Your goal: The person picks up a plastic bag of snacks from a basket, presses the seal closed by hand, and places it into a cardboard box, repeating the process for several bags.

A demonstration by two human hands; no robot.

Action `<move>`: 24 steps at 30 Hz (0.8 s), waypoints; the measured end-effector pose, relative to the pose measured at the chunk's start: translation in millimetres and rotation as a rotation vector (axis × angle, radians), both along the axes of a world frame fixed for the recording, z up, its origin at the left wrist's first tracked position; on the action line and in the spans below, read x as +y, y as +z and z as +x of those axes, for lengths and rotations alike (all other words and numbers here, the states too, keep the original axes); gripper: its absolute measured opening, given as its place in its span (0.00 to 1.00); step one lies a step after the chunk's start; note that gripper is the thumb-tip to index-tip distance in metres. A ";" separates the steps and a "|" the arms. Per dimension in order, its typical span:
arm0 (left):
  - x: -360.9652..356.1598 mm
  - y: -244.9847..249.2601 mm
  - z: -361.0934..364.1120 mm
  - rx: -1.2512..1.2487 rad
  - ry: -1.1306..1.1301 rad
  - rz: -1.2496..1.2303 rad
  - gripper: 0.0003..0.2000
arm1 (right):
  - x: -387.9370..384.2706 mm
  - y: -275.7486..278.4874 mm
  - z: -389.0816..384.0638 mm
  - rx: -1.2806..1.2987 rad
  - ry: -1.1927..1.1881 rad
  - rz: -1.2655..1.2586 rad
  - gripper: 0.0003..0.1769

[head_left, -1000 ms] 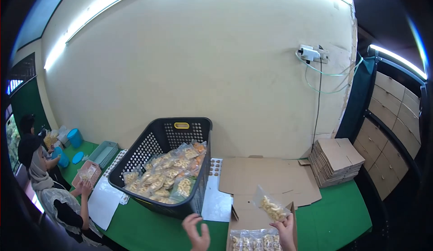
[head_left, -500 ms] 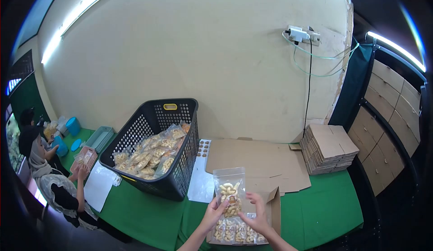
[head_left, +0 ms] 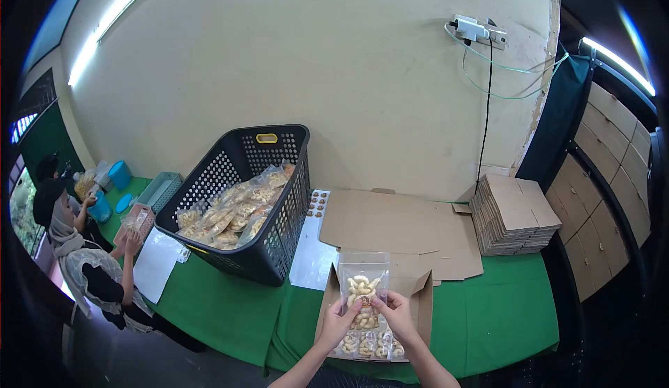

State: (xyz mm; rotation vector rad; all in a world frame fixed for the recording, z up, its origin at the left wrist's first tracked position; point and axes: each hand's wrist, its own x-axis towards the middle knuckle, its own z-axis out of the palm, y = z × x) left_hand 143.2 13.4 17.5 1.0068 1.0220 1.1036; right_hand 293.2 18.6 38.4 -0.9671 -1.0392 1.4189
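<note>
A clear zip bag of cashews [head_left: 364, 285] is held upright between my two hands, with a small label on its front. My left hand [head_left: 339, 324] grips its left side, thumb on the front. On the right side, my right hand [head_left: 397, 316] pinches it the same way, its thumb near the label. Behind and below the bag lies an open cardboard box [head_left: 421, 304]. Several cashew bags [head_left: 368, 345] stand in a row at the box's near side, partly covered by my hands and the held bag.
A black perforated basket [head_left: 261, 266] full of nut bags stands left. Sticker sheets [head_left: 311, 252] and a flat cardboard sheet [head_left: 397, 224] lie behind the box. Folded cartons [head_left: 516, 214] are stacked right. Another person [head_left: 104, 269] works at the far left beside a pink basket [head_left: 138, 219].
My right hand has closed onto the bag's right side; before, it was apart from it with fingers spread. The whole view has shifted slightly, so the basket and cartons appear higher.
</note>
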 end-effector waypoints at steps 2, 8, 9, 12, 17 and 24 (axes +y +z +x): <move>-1.4 -0.5 3.6 -0.079 0.028 0.010 0.15 | -0.3 -2.9 2.2 0.013 -0.011 -0.004 0.12; -1.2 -2.3 11.4 -0.094 0.063 0.050 0.13 | -1.9 -7.7 7.7 -0.003 -0.013 -0.025 0.13; 0.6 -0.5 12.9 -0.084 0.069 0.085 0.13 | -2.6 -6.5 7.9 -0.007 -0.010 -0.022 0.13; -0.1 0.0 16.7 -0.047 0.020 0.075 0.12 | 0.1 -16.9 10.3 -0.036 0.072 -0.041 0.16; 1.7 0.4 12.1 -0.071 -0.053 -0.019 0.14 | 4.3 -12.3 13.6 0.002 0.089 -0.033 0.16; 5.4 -1.3 11.5 -0.108 -0.079 0.033 0.16 | 9.2 -13.8 24.3 -0.163 0.155 -0.012 0.16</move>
